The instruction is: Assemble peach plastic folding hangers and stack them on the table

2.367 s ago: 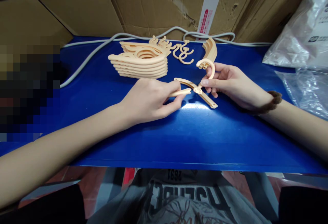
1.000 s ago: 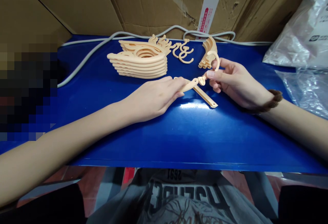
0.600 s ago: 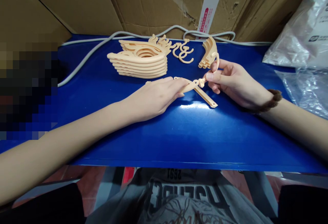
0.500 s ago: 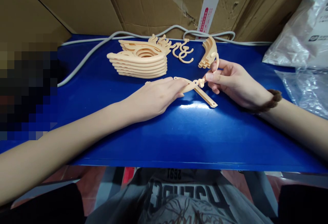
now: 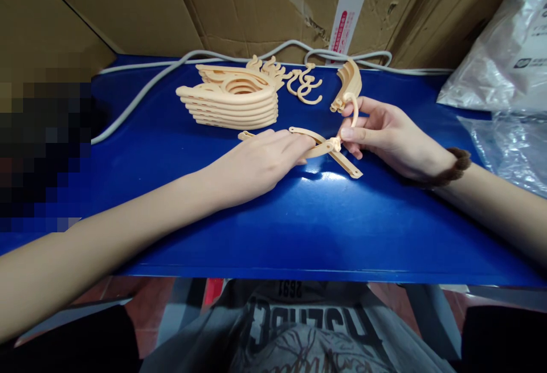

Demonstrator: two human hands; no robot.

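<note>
My left hand (image 5: 260, 162) is closed on a peach plastic hanger arm (image 5: 320, 148) just above the blue table (image 5: 299, 225). My right hand (image 5: 384, 136) pinches a peach hook piece (image 5: 352, 108) at its base, where it meets the arm's round end. A second hanger arm (image 5: 348, 166) lies crossed under them on the table. Behind my left hand stands a stack of peach hangers (image 5: 233, 99). A few loose hooks (image 5: 303, 83) and a small stack of curved arms (image 5: 350, 80) lie further back.
Cardboard boxes (image 5: 256, 3) wall off the back of the table. A grey cable (image 5: 145, 91) runs along the back edge. Clear plastic bags (image 5: 504, 71) sit at the right. A blurred patch covers the left side.
My right hand turned the hook more upright and brought its base down to the end of the arm in my left hand. The joined ends sank closer to the table.
</note>
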